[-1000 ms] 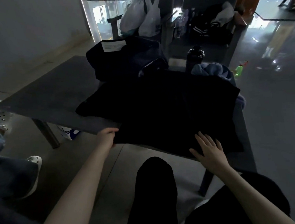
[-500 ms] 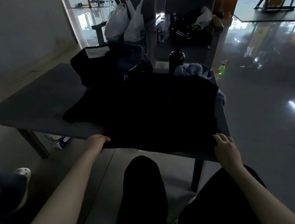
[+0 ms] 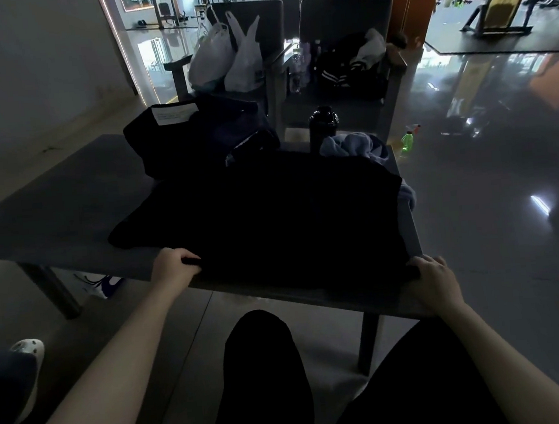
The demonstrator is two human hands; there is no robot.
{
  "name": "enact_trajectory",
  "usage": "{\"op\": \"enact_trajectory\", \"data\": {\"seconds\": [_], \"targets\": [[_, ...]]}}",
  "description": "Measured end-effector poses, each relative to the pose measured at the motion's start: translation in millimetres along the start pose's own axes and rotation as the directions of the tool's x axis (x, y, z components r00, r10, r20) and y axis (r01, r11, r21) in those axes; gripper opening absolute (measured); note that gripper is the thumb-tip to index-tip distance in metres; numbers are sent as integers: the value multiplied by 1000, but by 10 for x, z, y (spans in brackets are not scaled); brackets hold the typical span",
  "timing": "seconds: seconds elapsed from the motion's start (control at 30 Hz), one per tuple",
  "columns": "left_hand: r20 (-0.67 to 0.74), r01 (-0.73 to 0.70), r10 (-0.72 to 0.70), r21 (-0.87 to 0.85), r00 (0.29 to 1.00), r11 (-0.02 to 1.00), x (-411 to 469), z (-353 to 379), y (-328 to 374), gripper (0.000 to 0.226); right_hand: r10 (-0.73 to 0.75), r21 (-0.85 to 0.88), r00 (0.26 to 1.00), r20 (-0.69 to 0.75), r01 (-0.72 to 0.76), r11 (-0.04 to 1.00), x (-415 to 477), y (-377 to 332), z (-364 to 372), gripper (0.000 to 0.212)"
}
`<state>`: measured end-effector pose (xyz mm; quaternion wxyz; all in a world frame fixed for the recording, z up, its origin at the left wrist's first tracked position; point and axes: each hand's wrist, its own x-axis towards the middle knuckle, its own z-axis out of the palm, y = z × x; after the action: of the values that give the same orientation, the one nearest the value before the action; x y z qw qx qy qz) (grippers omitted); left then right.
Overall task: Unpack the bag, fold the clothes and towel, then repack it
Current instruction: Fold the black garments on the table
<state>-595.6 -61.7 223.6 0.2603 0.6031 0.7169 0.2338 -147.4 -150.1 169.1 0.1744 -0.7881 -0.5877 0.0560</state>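
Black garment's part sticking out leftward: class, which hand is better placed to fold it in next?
Left, probably. The left hand grips the black garment at its near-left corner, beside that part; the right hand grips the near-right corner, farthest from it.

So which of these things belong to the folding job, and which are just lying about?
In the job: black garment, gripped at its near corners by left hand and right hand; dark bag; blue cloth.
Lying about: white plastic bags; striped jacket; green bottle.
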Motion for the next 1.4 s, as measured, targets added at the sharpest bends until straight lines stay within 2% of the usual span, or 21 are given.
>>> {"op": "enact_trajectory", "data": {"seconds": [0.07, 0.13, 0.23, 0.3, 0.4, 0.6, 0.73, 0.9, 1.13, 1.27, 1.33, 1.4], "targets": [[-55, 13, -18, -88, 998, 996, 38, -28, 46, 13, 159, 325, 987, -9, -147, 934, 46, 22, -42, 25], [-98, 14, -30, -168, 995, 986, 64, -52, 125, 16, 284, 560, 959, 25, -248, 790, 108, 21, -87, 23], [-119, 52, -89, -278, 989, 959, 187, -64, 207, 23, 326, 730, 944, 47, -255, 634, 234, -23, -130, 11], [-122, 60, -108, -341, 987, 938, 314, -62, 241, 19, 339, 773, 940, 29, -236, 589, 357, -85, -160, 7], [-128, 58, -117, -393, 985, 918, 509, -46, 288, 19, 365, 791, 931, -30, -201, 578, 576, -190, -192, 7], [-134, 67, -126, -380, 983, 923, 965, -19, 487, 27, 422, 783, 900, -113, -181, 595, 1078, -349, -163, 12], [-133, 31, -83, -355, 988, 934, 1359, -8, 654, 29, 455, 790, 880, -133, -183, 585, 1437, -403, -125, 19], [-135, -7, -46, -373, 990, 928, 1939, 21, 918, 12, 522, 808, 841, -139, -208, 551, 1892, -420, -67, 24], [-137, -17, -31, -337, 990, 941, 2490, 310, 1361, 10, 555, 834, 818, -153, -194, 516, 2294, -378, 160, 17], [23, 47, -42, -296, 999, 954, 2652, 594, 1402, 15, 475, 796, 857, -200, -141, 589, 2328, -322, 262, 12], [128, 82, -56, -208, 990, 975, 2706, 713, 1373, 19, 434, 776, 873, -221, -112, 621, 2297, -317, 265, 13], [147, 67, -50, -113, 988, 991, 2718, 806, 1371, 19, 394, 748, 881, -262, -73, 660, 2263, -312, 260, 12]]}}
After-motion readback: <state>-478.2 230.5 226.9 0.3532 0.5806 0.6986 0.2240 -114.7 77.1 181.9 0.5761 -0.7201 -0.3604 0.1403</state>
